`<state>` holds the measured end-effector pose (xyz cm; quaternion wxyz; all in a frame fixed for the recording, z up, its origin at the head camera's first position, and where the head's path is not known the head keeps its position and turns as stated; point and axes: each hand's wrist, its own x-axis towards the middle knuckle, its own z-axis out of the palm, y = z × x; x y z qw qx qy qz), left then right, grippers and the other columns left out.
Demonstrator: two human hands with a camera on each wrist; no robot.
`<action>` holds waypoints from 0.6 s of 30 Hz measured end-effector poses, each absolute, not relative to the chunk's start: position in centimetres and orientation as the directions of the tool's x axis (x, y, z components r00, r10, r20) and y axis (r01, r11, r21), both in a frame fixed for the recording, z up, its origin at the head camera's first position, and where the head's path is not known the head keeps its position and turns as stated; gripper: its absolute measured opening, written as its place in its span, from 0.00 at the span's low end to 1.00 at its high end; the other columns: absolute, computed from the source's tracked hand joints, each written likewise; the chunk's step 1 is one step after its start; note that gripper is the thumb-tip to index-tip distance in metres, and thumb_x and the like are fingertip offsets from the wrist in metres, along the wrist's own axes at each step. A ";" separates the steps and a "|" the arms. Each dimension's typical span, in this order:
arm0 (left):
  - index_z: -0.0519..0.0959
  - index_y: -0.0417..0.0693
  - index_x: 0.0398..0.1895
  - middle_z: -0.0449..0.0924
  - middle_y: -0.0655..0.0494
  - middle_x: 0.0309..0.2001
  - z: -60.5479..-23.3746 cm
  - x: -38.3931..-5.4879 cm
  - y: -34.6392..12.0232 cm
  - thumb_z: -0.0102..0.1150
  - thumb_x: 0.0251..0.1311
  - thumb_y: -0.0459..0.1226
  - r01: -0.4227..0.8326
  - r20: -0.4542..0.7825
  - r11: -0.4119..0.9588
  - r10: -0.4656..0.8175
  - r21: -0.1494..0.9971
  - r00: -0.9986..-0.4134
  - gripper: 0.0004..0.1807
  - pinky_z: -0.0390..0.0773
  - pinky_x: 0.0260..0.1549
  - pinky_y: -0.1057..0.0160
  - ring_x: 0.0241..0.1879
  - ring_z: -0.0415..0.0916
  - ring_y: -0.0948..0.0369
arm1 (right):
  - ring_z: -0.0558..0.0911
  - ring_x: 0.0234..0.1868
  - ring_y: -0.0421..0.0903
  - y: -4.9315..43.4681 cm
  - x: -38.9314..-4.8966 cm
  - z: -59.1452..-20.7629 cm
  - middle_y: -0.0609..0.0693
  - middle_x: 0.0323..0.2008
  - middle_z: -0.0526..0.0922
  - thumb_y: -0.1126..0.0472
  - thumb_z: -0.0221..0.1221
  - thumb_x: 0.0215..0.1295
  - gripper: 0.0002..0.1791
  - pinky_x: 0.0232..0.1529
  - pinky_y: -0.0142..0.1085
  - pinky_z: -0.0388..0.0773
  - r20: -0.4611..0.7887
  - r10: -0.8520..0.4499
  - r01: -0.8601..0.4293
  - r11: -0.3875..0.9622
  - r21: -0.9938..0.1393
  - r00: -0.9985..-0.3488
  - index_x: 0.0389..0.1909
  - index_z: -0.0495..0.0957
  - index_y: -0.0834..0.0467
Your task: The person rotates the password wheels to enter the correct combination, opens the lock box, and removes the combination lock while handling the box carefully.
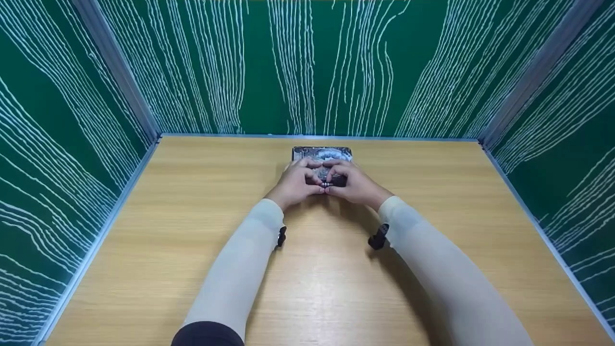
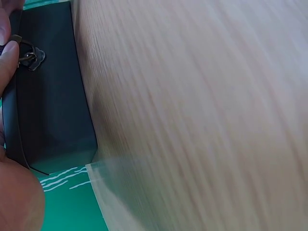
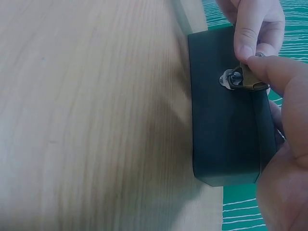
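pale glare and soft shadows mark the table [image 1: 317, 288].

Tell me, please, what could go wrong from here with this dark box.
The metal fastening is small, and the left hand and right hand crowd around it, so a pinch might slip. A hard tug could also slide the box, which rests on the table.
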<state>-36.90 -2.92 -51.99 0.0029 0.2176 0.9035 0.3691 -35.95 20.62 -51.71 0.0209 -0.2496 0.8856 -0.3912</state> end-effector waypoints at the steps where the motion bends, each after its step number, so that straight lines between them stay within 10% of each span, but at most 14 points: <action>1: 0.95 0.52 0.40 0.78 0.61 0.79 -52.0 -36.9 -2.9 0.84 0.64 0.44 0.388 0.154 0.630 0.394 0.672 -0.906 0.08 0.52 0.91 0.44 0.87 0.60 0.47 | 0.65 0.87 0.63 20.6 -35.9 -51.7 0.53 0.82 0.75 0.62 0.75 0.72 0.08 0.91 0.64 0.55 0.159 -0.458 -0.426 0.569 -0.703 -0.875 0.45 0.85 0.53; 18: 0.95 0.52 0.39 0.78 0.60 0.78 -51.9 -36.7 -2.9 0.84 0.65 0.44 0.384 0.158 0.628 0.386 0.677 -0.909 0.08 0.53 0.91 0.45 0.86 0.62 0.47 | 0.64 0.87 0.64 20.6 -36.0 -51.7 0.51 0.83 0.74 0.60 0.76 0.71 0.09 0.90 0.66 0.55 0.136 -0.452 -0.406 0.580 -0.706 -0.882 0.46 0.85 0.52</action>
